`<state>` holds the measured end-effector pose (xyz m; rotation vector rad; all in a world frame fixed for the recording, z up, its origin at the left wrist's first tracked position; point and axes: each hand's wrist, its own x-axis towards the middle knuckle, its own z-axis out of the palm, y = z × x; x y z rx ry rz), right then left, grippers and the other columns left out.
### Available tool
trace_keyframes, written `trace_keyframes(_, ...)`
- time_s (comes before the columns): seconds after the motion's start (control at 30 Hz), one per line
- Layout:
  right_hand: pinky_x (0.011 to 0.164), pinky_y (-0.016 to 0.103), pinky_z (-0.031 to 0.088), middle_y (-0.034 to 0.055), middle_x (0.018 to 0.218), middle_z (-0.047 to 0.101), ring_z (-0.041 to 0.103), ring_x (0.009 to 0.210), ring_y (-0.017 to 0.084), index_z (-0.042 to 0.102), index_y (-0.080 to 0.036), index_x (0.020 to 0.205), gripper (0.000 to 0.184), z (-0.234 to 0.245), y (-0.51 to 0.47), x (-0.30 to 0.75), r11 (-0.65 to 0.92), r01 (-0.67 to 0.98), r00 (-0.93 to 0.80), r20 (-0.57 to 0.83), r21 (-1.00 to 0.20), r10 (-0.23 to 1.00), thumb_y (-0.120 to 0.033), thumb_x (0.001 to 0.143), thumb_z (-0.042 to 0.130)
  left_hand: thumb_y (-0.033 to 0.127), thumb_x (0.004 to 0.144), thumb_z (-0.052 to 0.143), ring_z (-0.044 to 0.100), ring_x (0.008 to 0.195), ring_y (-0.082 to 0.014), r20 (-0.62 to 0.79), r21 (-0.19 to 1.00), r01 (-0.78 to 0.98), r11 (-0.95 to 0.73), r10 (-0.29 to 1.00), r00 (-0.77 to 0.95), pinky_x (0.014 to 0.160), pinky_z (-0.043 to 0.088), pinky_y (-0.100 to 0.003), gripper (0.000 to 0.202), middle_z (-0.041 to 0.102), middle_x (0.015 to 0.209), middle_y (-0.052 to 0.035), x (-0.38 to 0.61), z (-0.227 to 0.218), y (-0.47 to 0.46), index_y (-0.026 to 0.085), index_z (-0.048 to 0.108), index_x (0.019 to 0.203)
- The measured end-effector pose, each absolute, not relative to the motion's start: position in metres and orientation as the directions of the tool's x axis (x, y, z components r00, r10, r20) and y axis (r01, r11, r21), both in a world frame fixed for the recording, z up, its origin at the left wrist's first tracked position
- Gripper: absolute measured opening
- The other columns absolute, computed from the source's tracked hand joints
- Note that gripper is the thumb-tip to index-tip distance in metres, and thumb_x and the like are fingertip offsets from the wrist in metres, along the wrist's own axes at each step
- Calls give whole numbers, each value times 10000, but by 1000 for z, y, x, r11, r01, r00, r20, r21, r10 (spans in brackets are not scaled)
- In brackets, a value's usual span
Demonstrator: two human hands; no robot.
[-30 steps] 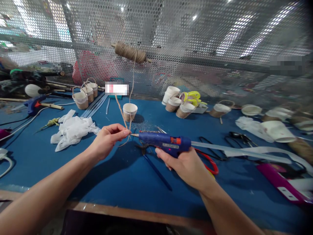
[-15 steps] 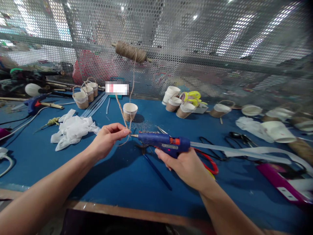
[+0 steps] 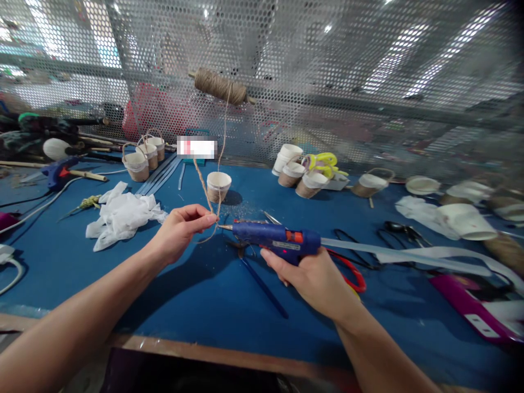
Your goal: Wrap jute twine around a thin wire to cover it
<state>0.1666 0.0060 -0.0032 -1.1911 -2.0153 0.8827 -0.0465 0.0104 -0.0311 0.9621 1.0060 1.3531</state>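
Between thumb and fingertips, my left hand [image 3: 186, 226] pinches strands of brown twine [image 3: 203, 184]. One strand runs up to a twine spool [image 3: 219, 86] on the mesh; a loose end curls below the fingers. My right hand [image 3: 311, 273] is wrapped around the handle of a blue glue gun [image 3: 270, 236], with a long clear glue stick [image 3: 376, 248] out of its back. Its metal nozzle points left and sits at or very near the twine by my left fingertips. Behind the twine, a small paper cup [image 3: 218, 188] with a brown lower part stands upright.
Small cups with twine handles [image 3: 137, 166] stand at back left. More cups [image 3: 311, 184] and yellow-handled scissors [image 3: 321, 162] are at back right. White crumpled cloth [image 3: 123, 215], a second glue gun [image 3: 59, 172], blue-handled pliers [image 3: 264, 286] and a magenta power strip [image 3: 466, 305] lie around.
Almost nothing differs. The view has shifted very slightly, while both hands keep the same hold on the twine and the glue gun.
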Motion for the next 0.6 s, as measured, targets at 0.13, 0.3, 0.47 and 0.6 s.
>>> trace_keyframes(0.13, 478, 282, 406, -11, 446, 508, 559, 569, 188, 583, -229, 674, 120, -4, 6, 167, 362, 486, -386, 176, -796, 905, -336, 729, 586, 221, 617, 678, 397, 527, -61, -17, 953, -301, 11, 1000, -19, 518, 277, -213, 124, 521, 554, 25, -47, -32, 10, 139, 595, 574)
trace_keyframes(0.3, 483, 286, 413, -10, 442, 512, 566, 579, 197, 580, -229, 649, 143, -4, 6, 167, 366, 488, -389, 179, -792, 904, -351, 723, 588, 216, 622, 675, 399, 524, -58, -15, 954, -301, 6, 999, -29, 513, 280, -208, 125, 520, 550, 25, -47, -32, 10, 136, 594, 569)
trace_keyframes(0.47, 465, 282, 410, -16, 397, 477, 553, 538, 188, 566, -231, 606, 176, -5, 6, 168, 368, 484, -387, 182, -794, 904, -359, 725, 584, 211, 622, 675, 410, 526, -57, -11, 952, -306, 4, 1000, -23, 513, 291, -203, 116, 531, 554, 23, -47, -32, 11, 136, 601, 575)
trace_keyframes(0.6, 432, 263, 397, -26, 387, 467, 503, 454, 147, 559, -222, 603, 190, -6, 8, 169, 359, 480, -404, 162, -800, 901, -361, 730, 575, 216, 622, 677, 399, 517, -53, -18, 951, -308, 10, 1000, -23, 495, 276, -200, 119, 530, 553, 25, -47, -32, 11, 138, 600, 575)
